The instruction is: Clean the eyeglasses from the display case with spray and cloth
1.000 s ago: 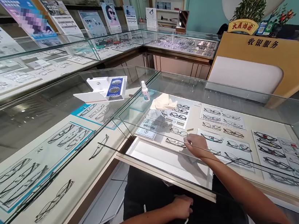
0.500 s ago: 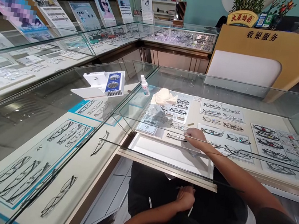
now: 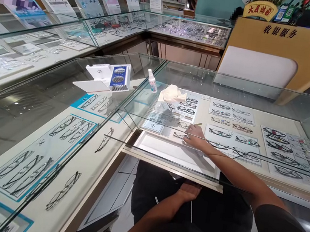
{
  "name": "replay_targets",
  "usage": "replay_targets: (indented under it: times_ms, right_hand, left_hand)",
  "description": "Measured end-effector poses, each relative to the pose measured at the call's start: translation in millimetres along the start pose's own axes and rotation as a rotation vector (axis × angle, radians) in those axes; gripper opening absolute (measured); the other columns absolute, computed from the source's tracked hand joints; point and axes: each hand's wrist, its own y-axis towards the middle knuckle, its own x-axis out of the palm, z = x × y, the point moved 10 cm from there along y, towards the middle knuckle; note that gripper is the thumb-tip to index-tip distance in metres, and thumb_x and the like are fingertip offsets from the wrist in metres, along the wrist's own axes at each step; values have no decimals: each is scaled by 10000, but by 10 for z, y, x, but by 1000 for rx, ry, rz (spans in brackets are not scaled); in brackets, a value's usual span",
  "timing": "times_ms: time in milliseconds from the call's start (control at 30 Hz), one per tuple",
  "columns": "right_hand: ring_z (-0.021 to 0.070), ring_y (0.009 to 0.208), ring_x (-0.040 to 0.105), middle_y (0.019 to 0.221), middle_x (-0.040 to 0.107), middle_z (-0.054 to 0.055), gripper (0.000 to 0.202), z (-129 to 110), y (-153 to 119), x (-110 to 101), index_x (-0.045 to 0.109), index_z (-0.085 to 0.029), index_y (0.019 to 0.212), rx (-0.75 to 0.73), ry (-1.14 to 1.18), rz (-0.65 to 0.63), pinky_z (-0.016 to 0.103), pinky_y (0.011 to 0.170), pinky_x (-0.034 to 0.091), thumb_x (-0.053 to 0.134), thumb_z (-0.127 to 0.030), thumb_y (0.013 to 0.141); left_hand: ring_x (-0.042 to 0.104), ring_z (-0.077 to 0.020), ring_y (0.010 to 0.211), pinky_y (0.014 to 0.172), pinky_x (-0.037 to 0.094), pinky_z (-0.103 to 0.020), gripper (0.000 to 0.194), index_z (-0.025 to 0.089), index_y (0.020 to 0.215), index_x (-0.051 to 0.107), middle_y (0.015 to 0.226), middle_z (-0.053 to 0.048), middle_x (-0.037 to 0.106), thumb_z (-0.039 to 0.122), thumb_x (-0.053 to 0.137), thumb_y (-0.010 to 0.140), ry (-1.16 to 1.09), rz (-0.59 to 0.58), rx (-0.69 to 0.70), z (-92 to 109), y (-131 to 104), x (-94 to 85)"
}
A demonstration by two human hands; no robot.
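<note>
My right hand [image 3: 194,136] reaches under the glass top into the display case. Its fingers curl down over the right end of a thin-framed pair of eyeglasses [image 3: 179,135] and cover part of it. Just above, another pair of eyeglasses [image 3: 182,124] lies close to the fingertips. A small gold-coloured strip [image 3: 197,124] is beside the knuckles. My left hand [image 3: 189,191] is low at my lap, against the underside of the pulled-out white drawer [image 3: 167,150]; the drawer's front edge hides its fingertips.
A cream cloth [image 3: 172,94], a small spray bottle [image 3: 152,81] and an open white box [image 3: 106,75] stand on the glass. Rows of eyeglasses [image 3: 247,141] fill the case to the right. More frames lie in the left case [image 3: 63,191]. A cashier counter [image 3: 258,42] stands behind.
My right hand has moved left over the eyeglasses. My left hand has turned and slid up under the drawer's front edge. The view has shifted slightly.
</note>
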Motion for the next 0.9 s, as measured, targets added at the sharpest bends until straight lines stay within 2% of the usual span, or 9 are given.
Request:
replay_targets:
  times_ms: [100, 200, 367, 467, 600, 667, 733, 800, 900]
  right_hand:
    - [379, 1444, 429, 1521, 612, 169, 371, 37, 24, 88, 811, -174, 1182, 20, 2, 5, 486, 1198, 315, 682, -454, 976]
    - [403, 1489, 379, 1555, 599, 168, 323, 51, 61, 159, 838, -178, 1101, 41, -1, -5, 521, 1233, 279, 698, -425, 947]
    - [409, 1468, 402, 1533, 619, 179, 322, 28, 184, 181, 860, -180, 1054, 66, 1, -17, 533, 1202, 324, 676, -423, 953]
    - [415, 1445, 420, 1517, 630, 184, 324, 30, 275, 181, 867, -189, 1058, 70, 11, -45, 539, 1181, 347, 699, -438, 935]
    - [426, 1451, 409, 1522, 630, 177, 323, 40, 338, 175, 869, -208, 1057, 52, 28, -99, 552, 1180, 343, 717, -459, 920]
    - [417, 1444, 422, 1516, 636, 170, 307, 32, 346, 164, 865, -213, 1047, 37, 30, -122, 546, 1185, 339, 698, -446, 938]
    - [408, 1411, 462, 1474, 662, 175, 282, 16, 347, 154, 858, -207, 1032, 21, 21, -147, 548, 1186, 340, 689, -419, 953]
    - [394, 1361, 517, 1385, 706, 182, 246, -9, 346, 149, 848, -201, 1000, 2, 4, -177, 553, 1188, 344, 690, -387, 966]
    - [340, 1328, 586, 1282, 747, 140, 220, -52, 344, 132, 810, -196, 1023, -32, -16, -219, 562, 1214, 363, 698, -384, 1005]
  left_hand:
    - [411, -450, 1591, 1345, 245, -615, 643, 56, 1575, 542, 1621, -271, 554, 436, 316, 1109, 70, 9, -39, -86, 3, 41]
    - [573, -417, 1467, 1274, 383, -590, 599, 121, 1410, 698, 1438, -224, 708, 483, 323, 1114, 104, -19, -94, -192, -11, 52]
    - [727, -348, 1228, 1046, 569, -470, 512, 194, 1194, 769, 1205, -142, 798, 548, 414, 1089, 110, -7, -196, -395, -295, -239]
    - [732, -314, 1164, 1084, 536, -449, 412, 192, 1123, 752, 1165, -133, 795, 489, 469, 1081, 107, 76, -205, -409, -746, -538]
    - [601, -294, 1365, 1255, 381, -477, 327, 241, 1173, 698, 1323, -105, 729, 424, 436, 1104, 96, 275, -215, -370, -1640, -910]
    - [563, -309, 1418, 1221, 416, -487, 320, 266, 1116, 696, 1423, -100, 680, 438, 427, 1097, 70, 456, -288, -449, -2193, -1100]
    - [611, -323, 1360, 1132, 493, -492, 362, 279, 1144, 695, 1399, -110, 681, 458, 385, 1089, 57, 551, -462, -655, -2745, -1159]
    - [718, -328, 1125, 969, 568, -476, 358, 266, 1091, 696, 1173, -111, 747, 473, 407, 1048, 10, 473, -668, -912, -3176, -1032]
    - [776, -278, 825, 810, 617, -411, 426, 304, 1074, 741, 976, -42, 803, 671, 565, 950, -240, 157, -728, -1033, -3342, -635]
